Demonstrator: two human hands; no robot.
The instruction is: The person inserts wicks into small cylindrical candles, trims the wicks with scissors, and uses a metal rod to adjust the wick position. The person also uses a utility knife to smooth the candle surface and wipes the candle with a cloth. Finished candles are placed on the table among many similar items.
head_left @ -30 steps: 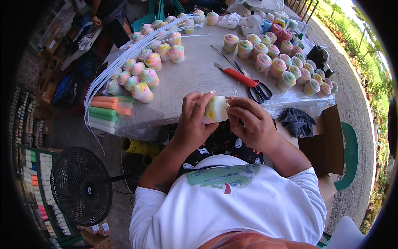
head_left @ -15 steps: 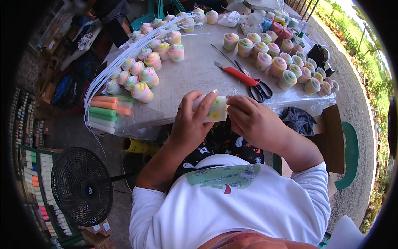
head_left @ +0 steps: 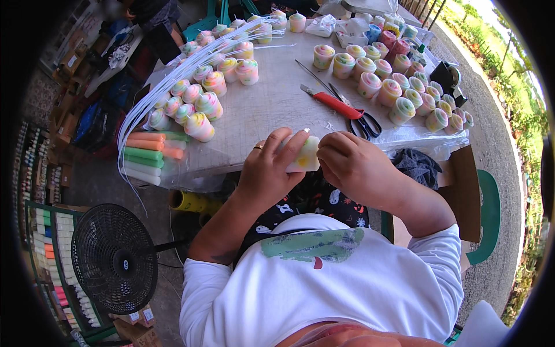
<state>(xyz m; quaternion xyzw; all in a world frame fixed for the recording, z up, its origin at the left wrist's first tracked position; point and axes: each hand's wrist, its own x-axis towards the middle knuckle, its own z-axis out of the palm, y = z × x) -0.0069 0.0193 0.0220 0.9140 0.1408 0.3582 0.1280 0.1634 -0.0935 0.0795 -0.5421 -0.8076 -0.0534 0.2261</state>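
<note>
My left hand (head_left: 267, 165) is wrapped round a white candle (head_left: 305, 158) with yellow and green patches, lying on its side above my lap at the table's near edge. Part of the candle is covered by the fingers. At its right end my right hand (head_left: 354, 166) is closed, thumb and fingertips pinched together against or just beside the candle. Whatever lies between those fingertips is hidden. Beyond my hands, a red-handled knife (head_left: 332, 103) and scissors with black handles (head_left: 365, 124) rest on the table.
Swirled pastel candles (head_left: 200, 127) with wicks stand at the left, under long white wicks (head_left: 173, 75). More swirled candles (head_left: 402, 111) stand at the right. Orange, green and white sticks (head_left: 144, 156) lie at the left edge. A black fan (head_left: 114, 260) and a cardboard box (head_left: 464, 191) flank me.
My left fingers have shifted along the candle and now cover more of it. My right fingertips have curled in slightly at its end. The things on the table look unchanged.
</note>
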